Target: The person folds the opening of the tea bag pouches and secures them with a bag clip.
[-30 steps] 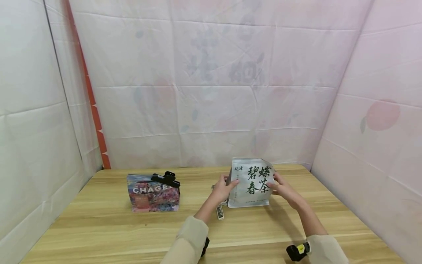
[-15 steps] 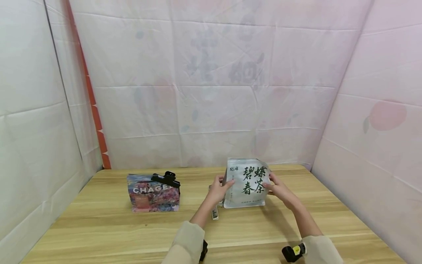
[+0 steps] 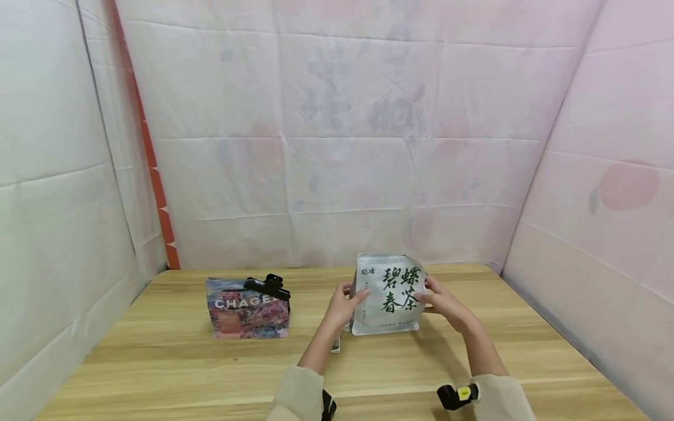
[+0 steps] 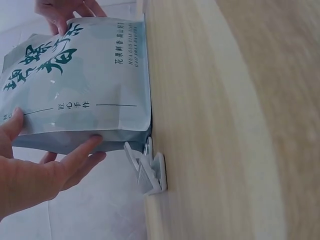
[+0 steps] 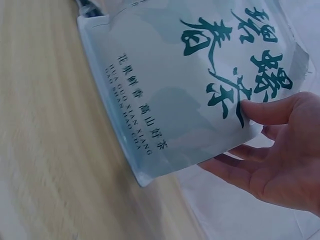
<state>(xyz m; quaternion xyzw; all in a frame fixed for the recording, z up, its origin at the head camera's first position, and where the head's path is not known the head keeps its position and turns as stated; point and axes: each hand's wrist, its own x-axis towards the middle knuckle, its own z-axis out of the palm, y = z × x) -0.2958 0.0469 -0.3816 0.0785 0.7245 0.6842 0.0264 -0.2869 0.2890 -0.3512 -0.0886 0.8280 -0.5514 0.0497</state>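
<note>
A pale silver-green tea bag point(image 3: 387, 316) with dark green characters stands upright on the table between both hands. My left hand point(image 3: 342, 305) holds its left side, thumb on the front and fingers along the folded side, as the left wrist view shows. On the right edge my right hand point(image 3: 444, 305) grips the bag, thumb on the front face and fingers behind. Low beside the bag's left bottom corner sits a white clip point(image 4: 150, 172). In the head view the bag and left hand hide most of this clip point(image 3: 335, 345), leaving a dark-patterned end visible.
To the left stands a colourful printed bag point(image 3: 247, 324) lettered CHAGEE, a black clip point(image 3: 268, 286) on its top corner. The wooden table point(image 3: 158, 374) ends at white printed cloth walls point(image 3: 342, 175) at the back and both sides.
Both hands have shifted left, carrying the tea bag along in their grip. The white clip has also slid left and is more covered now. The CHAGEE bag stays in place.
</note>
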